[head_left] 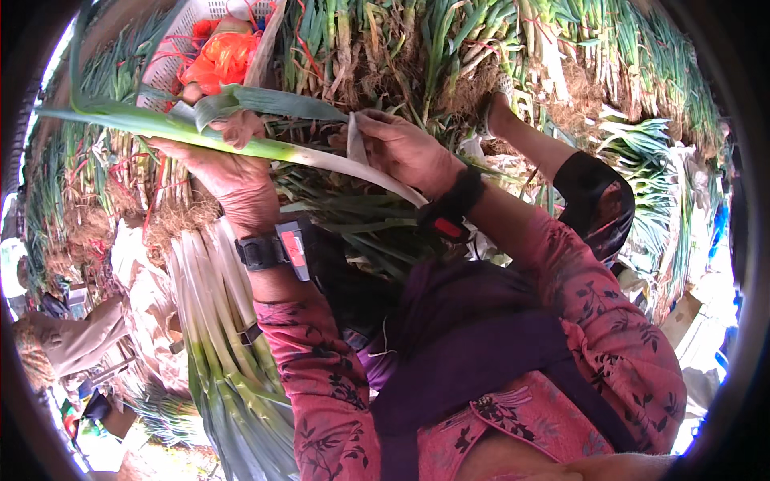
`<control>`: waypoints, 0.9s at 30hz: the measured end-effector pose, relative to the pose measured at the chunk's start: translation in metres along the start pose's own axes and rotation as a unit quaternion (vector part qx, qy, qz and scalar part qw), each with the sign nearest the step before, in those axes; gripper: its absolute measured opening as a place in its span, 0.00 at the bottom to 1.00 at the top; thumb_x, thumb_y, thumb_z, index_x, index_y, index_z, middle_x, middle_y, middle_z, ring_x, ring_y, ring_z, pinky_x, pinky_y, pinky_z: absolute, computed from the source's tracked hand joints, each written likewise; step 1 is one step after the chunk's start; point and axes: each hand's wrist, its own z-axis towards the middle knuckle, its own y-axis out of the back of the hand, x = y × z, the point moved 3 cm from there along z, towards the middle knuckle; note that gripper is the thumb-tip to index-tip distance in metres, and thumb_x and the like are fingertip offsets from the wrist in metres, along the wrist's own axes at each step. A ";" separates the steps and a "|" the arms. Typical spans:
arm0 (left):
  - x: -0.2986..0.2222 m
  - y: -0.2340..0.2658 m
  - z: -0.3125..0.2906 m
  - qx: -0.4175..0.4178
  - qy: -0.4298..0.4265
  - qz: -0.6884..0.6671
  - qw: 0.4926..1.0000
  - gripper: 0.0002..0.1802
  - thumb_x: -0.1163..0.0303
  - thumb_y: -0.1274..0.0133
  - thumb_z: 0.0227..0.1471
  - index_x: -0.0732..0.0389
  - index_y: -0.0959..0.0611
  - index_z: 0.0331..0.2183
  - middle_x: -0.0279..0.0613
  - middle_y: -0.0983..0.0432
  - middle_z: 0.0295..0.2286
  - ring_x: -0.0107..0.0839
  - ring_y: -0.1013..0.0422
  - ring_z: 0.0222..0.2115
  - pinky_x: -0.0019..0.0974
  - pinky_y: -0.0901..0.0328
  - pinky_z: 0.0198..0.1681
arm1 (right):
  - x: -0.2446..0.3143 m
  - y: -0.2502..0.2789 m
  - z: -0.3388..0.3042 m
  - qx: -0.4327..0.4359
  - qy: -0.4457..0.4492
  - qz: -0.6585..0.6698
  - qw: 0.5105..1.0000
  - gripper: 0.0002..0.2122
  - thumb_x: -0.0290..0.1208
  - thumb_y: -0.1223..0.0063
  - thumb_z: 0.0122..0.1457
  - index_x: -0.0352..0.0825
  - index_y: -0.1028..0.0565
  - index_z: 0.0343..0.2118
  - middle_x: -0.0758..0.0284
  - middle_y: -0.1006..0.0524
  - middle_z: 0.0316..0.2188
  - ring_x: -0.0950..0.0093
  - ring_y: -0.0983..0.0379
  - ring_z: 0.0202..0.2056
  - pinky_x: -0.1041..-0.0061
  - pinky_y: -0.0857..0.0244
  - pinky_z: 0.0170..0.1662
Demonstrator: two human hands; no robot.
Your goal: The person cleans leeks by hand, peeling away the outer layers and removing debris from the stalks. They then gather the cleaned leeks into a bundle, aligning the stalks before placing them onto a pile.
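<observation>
My left hand (228, 168) is wrapped round a long green onion (329, 162), held level across my front. Its green leaves reach out to the left, and its white end points toward my right wrist. The fingers of my right hand (405, 152) are pinched on the pale end of a loose outer leaf (289, 103). That leaf stands away from the stalk and runs back over my left hand. Below my left wrist lies a heap of clean, white-stemmed green onions (220, 321), their green tops toward me.
A white plastic basket (172, 48) with red-orange plastic bags (220, 62) stands at the far left. Rooted green onion bundles (385, 48) line the far side. A leg (525, 136) stretches out at the right. Beige trousers (84, 337) of someone show at the left edge.
</observation>
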 end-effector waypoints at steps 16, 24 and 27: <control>-0.054 0.026 -0.007 -0.083 -0.099 0.068 0.989 0.39 0.41 0.40 0.40 0.64 0.25 0.43 0.33 0.32 0.22 0.21 0.38 0.16 0.25 0.39 0.19 | 0.032 0.075 -0.125 -0.090 0.052 -0.480 0.871 0.04 0.26 0.57 0.62 0.32 0.33 0.32 0.70 0.33 0.25 0.74 0.33 0.26 0.74 0.38 0.28; -0.067 0.033 -0.010 -0.116 -0.195 0.250 0.941 0.37 0.33 0.52 0.47 0.60 0.24 0.40 0.40 0.28 0.31 0.27 0.32 0.26 0.30 0.35 0.27 | 0.049 0.216 -0.169 0.033 -0.151 -0.915 0.374 0.13 0.22 0.52 0.50 0.32 0.31 0.40 0.56 0.27 0.33 0.56 0.28 0.37 0.59 0.33 0.40; -0.038 0.031 -0.007 -0.129 -0.136 0.176 0.966 0.33 0.39 0.42 0.43 0.60 0.26 0.35 0.38 0.31 0.28 0.28 0.35 0.28 0.33 0.36 0.33 | 0.086 0.135 -0.112 -0.106 0.178 -0.892 0.402 0.16 0.24 0.54 0.53 0.28 0.32 0.45 0.56 0.27 0.37 0.58 0.30 0.41 0.64 0.35 0.47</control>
